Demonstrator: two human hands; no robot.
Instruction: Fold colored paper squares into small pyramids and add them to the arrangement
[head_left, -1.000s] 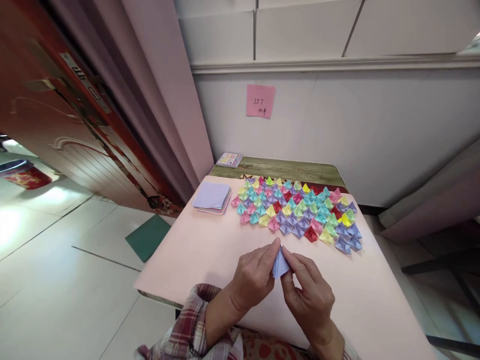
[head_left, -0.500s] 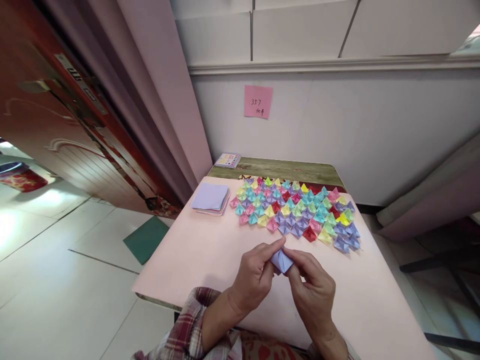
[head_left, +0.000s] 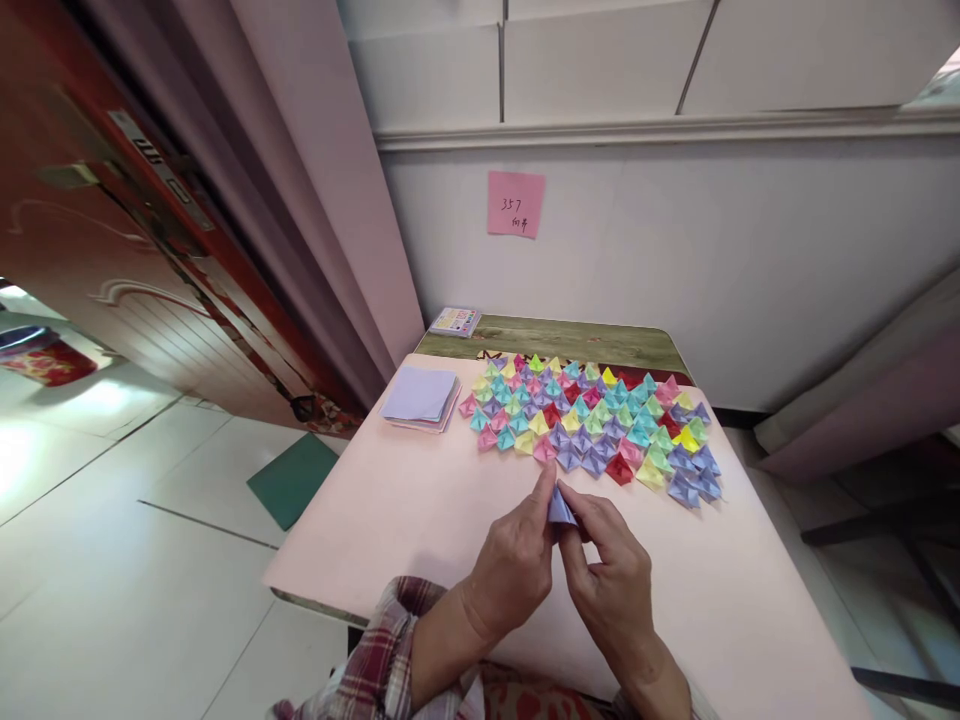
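Both my hands meet over the near middle of the pink table (head_left: 405,520). My left hand (head_left: 517,560) and my right hand (head_left: 611,575) pinch a small folded lilac paper piece (head_left: 560,508) between their fingertips, just above the tabletop. Beyond them lies a spread of several small folded paper pieces (head_left: 592,420) in many colours, packed side by side. A stack of square paper sheets (head_left: 420,395), lilac on top, rests at the far left of the table.
A small printed packet (head_left: 455,320) lies on the wooden strip at the table's far edge. A pink sticky note (head_left: 516,204) is on the wall. A red door (head_left: 112,250) and curtain stand left; a green sheet (head_left: 292,478) lies on the tiled floor.
The lilac piece has been turned and pressed narrower between my fingertips; my hands have shifted slightly, staying over the same spot.
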